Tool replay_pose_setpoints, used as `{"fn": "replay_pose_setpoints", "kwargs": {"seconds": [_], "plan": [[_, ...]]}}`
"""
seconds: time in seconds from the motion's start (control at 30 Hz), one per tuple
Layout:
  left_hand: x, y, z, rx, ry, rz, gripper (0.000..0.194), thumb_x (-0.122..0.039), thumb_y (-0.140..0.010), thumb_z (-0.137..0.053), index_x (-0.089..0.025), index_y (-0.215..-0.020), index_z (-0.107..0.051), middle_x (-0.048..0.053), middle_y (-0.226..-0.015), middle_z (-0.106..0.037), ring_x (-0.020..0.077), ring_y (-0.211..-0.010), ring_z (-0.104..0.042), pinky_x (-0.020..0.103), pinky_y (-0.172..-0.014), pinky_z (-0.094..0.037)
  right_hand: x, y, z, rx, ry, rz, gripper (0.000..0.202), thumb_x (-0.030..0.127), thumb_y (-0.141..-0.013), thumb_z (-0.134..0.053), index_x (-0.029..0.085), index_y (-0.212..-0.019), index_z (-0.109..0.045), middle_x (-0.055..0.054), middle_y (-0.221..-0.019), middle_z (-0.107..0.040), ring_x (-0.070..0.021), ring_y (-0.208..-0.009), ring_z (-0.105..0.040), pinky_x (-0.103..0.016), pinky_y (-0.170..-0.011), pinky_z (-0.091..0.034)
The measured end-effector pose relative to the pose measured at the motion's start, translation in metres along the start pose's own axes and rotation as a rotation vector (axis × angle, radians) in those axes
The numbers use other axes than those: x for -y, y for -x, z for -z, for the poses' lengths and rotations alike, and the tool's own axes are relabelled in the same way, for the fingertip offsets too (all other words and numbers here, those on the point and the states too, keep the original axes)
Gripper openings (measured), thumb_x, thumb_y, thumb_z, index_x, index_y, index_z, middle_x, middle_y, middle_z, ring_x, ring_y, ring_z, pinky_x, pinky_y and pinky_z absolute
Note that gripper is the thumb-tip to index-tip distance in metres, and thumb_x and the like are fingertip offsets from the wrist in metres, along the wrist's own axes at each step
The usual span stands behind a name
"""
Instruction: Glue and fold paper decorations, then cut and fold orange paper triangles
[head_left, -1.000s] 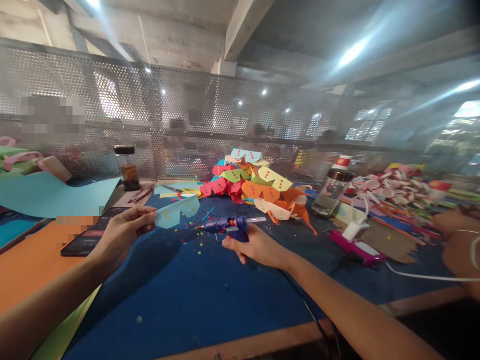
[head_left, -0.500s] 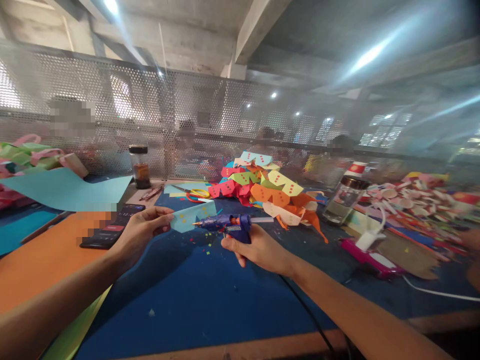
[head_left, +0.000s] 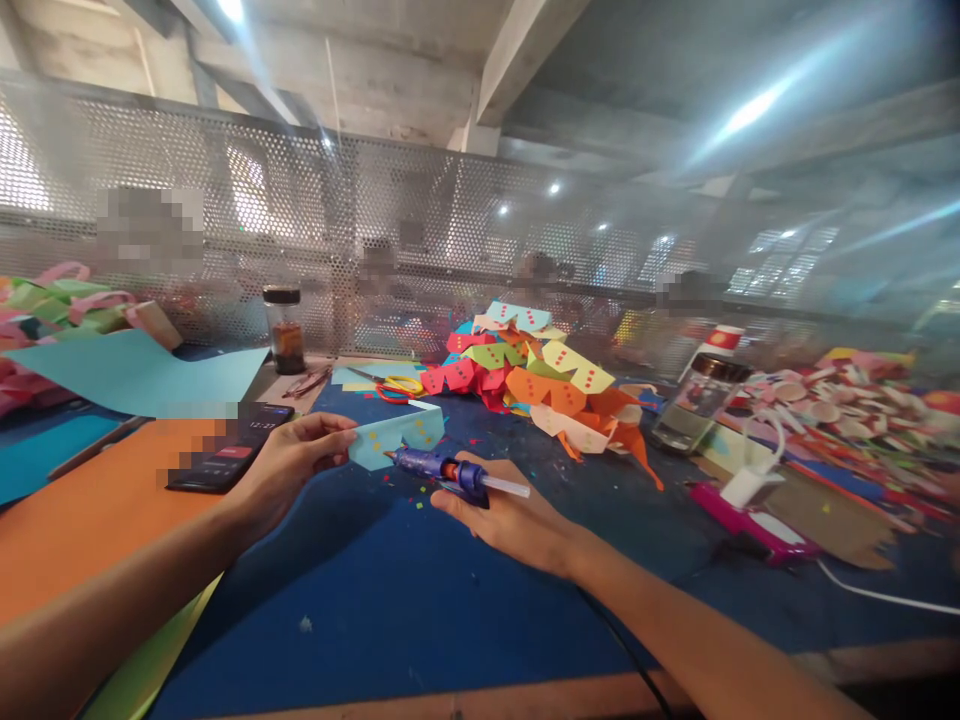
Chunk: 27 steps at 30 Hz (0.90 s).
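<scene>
Over the blue worktop, the right hand is gripping a blue glue gun, fingers curling round it, its nozzle pointing at a pale blue paper cutout. The left hand is pinching that cutout's left end between thumb and fingers, above the worktop. Beyond, yellow-handled scissors are lying near a pile of coloured cutouts

The pale-blue paper cutout is patterned with yellow spots; the glue gun is blue-violet. The desk is dark blue, the large sheet orange, the paper pile red, orange, green, yellow and pale blue.
</scene>
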<state>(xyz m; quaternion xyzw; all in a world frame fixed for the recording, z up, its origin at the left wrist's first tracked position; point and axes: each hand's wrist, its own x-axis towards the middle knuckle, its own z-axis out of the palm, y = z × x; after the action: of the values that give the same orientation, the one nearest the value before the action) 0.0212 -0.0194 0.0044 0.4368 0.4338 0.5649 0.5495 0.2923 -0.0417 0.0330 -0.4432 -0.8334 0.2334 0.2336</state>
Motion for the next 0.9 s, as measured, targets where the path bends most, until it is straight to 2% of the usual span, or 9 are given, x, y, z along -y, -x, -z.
{"fn": "replay_pose_setpoints", "kwargs": {"seconds": [0.2, 0.43, 0.9], "plan": [[0.001, -0.001, 0.000, 0.019, -0.012, -0.007, 0.037, -0.035, -0.060, -0.092, -0.015, -0.085, -0.074, 0.000, -0.068, -0.064, 0.0080, -0.060, -0.055, 0.017, -0.058, -0.048, -0.004, -0.001, -0.004, -0.015, 0.083, 0.083, 0.032, 0.045, -0.092, -0.062, 0.022, -0.076, -0.046, 0.003, -0.068, -0.056, -0.0124, -0.060, -0.048, -0.026, -0.058, -0.032], [0.004, -0.003, 0.003, 0.043, -0.008, -0.011, 0.035, -0.035, -0.062, -0.092, -0.014, -0.085, -0.074, 0.000, -0.070, -0.063, 0.0081, -0.060, -0.055, 0.018, -0.057, -0.047, -0.013, -0.002, -0.009, -0.047, 0.101, 0.140, 0.028, 0.042, -0.092, -0.063, 0.022, -0.080, -0.047, 0.004, -0.068, -0.056, -0.0126, -0.060, -0.051, -0.026, -0.058, -0.032], [0.003, -0.004, 0.004, 0.030, 0.021, 0.005, 0.037, -0.034, -0.061, -0.093, -0.015, -0.086, -0.074, -0.002, -0.070, -0.063, 0.0064, -0.060, -0.056, 0.015, -0.057, -0.048, -0.013, 0.001, -0.008, -0.084, 0.077, 0.175, 0.027, 0.041, -0.092, -0.063, 0.022, -0.079, -0.047, 0.004, -0.067, -0.056, -0.0111, -0.056, -0.048, -0.025, -0.055, -0.032]]}}
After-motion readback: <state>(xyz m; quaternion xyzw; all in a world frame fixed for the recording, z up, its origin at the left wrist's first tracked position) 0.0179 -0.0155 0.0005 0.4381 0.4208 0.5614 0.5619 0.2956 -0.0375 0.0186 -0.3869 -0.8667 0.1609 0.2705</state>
